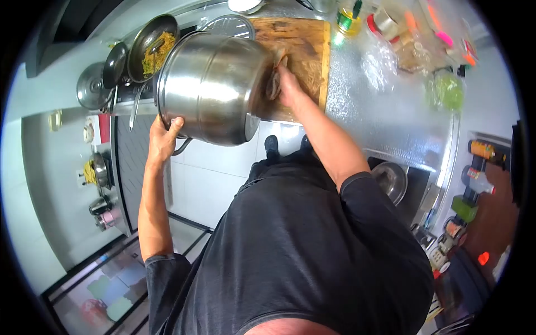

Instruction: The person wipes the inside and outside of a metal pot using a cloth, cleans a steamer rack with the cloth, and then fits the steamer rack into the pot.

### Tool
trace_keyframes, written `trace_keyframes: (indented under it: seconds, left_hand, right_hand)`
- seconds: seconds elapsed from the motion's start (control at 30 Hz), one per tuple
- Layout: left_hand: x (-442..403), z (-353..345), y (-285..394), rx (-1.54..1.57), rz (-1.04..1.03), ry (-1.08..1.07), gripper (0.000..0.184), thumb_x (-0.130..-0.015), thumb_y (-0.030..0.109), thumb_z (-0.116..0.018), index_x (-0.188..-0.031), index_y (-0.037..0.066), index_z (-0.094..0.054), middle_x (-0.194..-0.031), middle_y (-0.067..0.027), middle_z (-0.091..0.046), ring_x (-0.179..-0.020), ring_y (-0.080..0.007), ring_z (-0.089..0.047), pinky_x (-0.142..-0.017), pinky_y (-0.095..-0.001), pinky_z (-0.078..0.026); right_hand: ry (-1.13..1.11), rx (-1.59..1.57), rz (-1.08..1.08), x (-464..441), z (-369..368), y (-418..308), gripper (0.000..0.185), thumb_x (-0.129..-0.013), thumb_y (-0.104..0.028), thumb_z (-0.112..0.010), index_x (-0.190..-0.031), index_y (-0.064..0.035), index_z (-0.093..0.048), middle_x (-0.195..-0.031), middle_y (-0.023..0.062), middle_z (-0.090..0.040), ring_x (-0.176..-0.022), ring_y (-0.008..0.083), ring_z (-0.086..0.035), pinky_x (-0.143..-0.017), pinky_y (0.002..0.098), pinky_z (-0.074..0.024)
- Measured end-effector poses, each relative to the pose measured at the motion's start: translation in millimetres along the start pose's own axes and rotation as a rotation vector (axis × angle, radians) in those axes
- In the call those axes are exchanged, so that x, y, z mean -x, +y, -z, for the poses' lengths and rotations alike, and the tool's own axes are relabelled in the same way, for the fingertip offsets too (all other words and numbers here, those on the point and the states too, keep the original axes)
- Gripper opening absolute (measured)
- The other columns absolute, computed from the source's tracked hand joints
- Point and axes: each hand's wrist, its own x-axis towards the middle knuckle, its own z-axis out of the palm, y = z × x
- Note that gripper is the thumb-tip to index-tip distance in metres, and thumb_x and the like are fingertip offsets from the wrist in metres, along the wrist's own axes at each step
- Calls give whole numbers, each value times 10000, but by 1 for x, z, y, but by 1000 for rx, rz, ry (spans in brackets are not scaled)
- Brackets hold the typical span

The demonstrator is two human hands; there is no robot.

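left grip (163,138) snug on pot (212,86)

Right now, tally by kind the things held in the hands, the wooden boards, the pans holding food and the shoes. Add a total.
Steel pot, held: 1
Cloth, held: 1
Wooden board: 1
Pan holding food: 1
Shoes: 2
Total: 6
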Motion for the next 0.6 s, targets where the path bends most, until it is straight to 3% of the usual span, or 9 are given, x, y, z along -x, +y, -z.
trace_keyframes:
  seconds: [0.13,0.17,0.27,0.33,0.4,0.47,0.5,0.53,0.6]
  left_hand:
    - [1,0,-17,68,52,16,519,-876,436,-722,-1148,6,-620,-1060,-39,-658,-990,-143,-578,-908,-297,-440]
    - [2,-4,-9,111,65,24,488,-881,420,-722,-1134,12,-633,-1047,-38,-663,-964,-135,-578,-890,-296,-446]
    - [-4,-11,10,140,109,43,484,-893,407,-712,-1133,-5,-628,-1022,-56,-671,-948,-142,-587,-884,-304,-457]
    - [-8,-13,16,132,119,27,491,-901,403,-703,-1142,-17,-621,-1034,-73,-670,-954,-150,-590,-887,-308,-459]
    - [-9,-14,22,136,135,30,498,-909,399,-694,-1151,-29,-613,-1045,-89,-669,-961,-158,-593,-891,-313,-462]
    - [-9,-15,27,149,106,3,511,-924,389,-676,-1163,-55,-597,-1079,-121,-660,-975,-178,-596,-899,-326,-466]
    - [-10,-16,28,136,90,-18,502,-940,369,-657,-1182,-65,-586,-1112,-132,-650,-997,-188,-595,-912,-337,-464]
    - [-11,-17,26,147,82,-18,502,-940,369,-657,-1182,-65,-586,-1112,-132,-650,-997,-188,-595,-912,-337,-464]
    - [-13,-20,21,123,16,-47,489,-948,356,-647,-1198,-59,-582,-1121,-136,-648,-1016,-188,-592,-915,-337,-463]
  right_hand:
    - [85,-37,234,71,-32,16,556,-986,-408,-507,-1420,-72,-422,-1391,108,-493,-1257,243,-473,-1031,410,-403]
    - [165,51,186,92,-38,18,567,-992,-378,-496,-1446,-59,-384,-1447,115,-436,-1314,232,-410,-1076,403,-349]
    - [156,138,167,124,-38,52,463,-1001,-312,-482,-1372,-35,-479,-1269,101,-575,-1157,197,-529,-986,337,-416]
    - [96,61,258,169,-55,52,415,-981,-357,-493,-1224,-27,-566,-1066,112,-628,-971,186,-583,-861,335,-467]
    - [-1,287,557,206,-73,37,404,-984,-342,-495,-1228,-29,-570,-1065,111,-624,-963,167,-580,-848,330,-476]
    - [-15,315,687,220,-99,9,388,-961,-288,-530,-1240,-21,-558,-1078,136,-629,-956,199,-612,-830,351,-495]
    - [-28,429,881,221,-112,-17,395,-934,-259,-554,-1244,-15,-559,-1069,157,-642,-953,239,-633,-829,370,-503]
    - [-43,544,1077,213,-121,-35,407,-906,-230,-577,-1248,-9,-559,-1059,178,-655,-949,278,-654,-828,389,-512]
    - [99,794,1196,155,-129,-51,463,-851,-184,-611,-1275,-4,-559,-1060,226,-666,-923,278,-673,-809,362,-510]
